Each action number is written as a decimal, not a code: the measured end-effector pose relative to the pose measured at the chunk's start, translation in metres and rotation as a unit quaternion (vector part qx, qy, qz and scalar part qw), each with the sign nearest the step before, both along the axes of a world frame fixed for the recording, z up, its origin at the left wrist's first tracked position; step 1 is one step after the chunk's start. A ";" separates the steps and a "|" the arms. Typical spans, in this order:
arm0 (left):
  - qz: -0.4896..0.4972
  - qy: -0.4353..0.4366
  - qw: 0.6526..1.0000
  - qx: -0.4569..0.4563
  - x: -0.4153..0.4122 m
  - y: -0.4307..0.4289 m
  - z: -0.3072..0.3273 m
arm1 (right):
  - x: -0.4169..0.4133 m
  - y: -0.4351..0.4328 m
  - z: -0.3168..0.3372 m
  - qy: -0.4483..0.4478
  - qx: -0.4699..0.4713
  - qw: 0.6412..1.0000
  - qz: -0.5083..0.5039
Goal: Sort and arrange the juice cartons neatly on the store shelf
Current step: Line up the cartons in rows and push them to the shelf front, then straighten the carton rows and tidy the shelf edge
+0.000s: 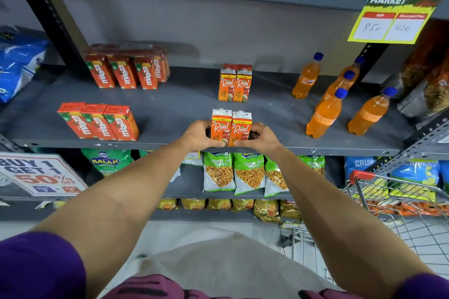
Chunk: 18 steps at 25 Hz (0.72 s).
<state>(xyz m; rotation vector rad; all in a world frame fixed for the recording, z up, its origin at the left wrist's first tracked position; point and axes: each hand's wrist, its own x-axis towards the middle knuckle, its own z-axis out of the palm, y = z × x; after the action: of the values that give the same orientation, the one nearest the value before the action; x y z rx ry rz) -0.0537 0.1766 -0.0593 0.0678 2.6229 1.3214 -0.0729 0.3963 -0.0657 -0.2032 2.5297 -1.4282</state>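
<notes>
Two orange Real juice cartons stand upright side by side at the front edge of the grey shelf [170,109]. My left hand [198,135] grips the left Real carton [220,126] and my right hand [261,137] grips the right Real carton [241,127], pressing them together. Behind them stands another pair of Real cartons [235,85], with more red carton tops further back. Three red Maaza cartons [99,122] line the front left. Several more Maaza cartons [128,68] stand at the back left.
Several orange soda bottles [325,111] with blue caps stand on the right of the shelf. A price sign [396,14] hangs top right. Snack bags [247,172] fill the lower shelf. A wire shopping cart [393,199] sits at the lower right. Blue bags [17,63] lie far left.
</notes>
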 end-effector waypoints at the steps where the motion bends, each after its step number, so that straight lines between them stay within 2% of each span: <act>1: 0.002 0.000 1.000 -0.004 0.001 0.001 0.000 | 0.001 0.000 0.001 0.003 0.002 1.000 0.002; 7: 0.034 -0.004 0.999 -0.028 0.002 0.005 -0.003 | 0.001 -0.001 0.002 0.006 0.009 1.000 0.013; 14: 0.016 -0.011 0.999 -0.034 -0.002 0.004 0.000 | 0.001 -0.001 0.001 0.009 0.012 1.000 0.013; 18: 0.005 -0.014 0.999 -0.050 -0.004 0.002 -0.003 | 0.004 0.003 0.001 0.014 0.054 0.998 0.003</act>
<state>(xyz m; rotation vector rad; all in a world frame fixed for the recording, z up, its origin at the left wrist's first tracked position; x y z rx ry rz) -0.0579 0.1787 -0.0622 0.0205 2.6647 1.1841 -0.0692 0.3989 -0.0650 -0.2129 2.6181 -1.2918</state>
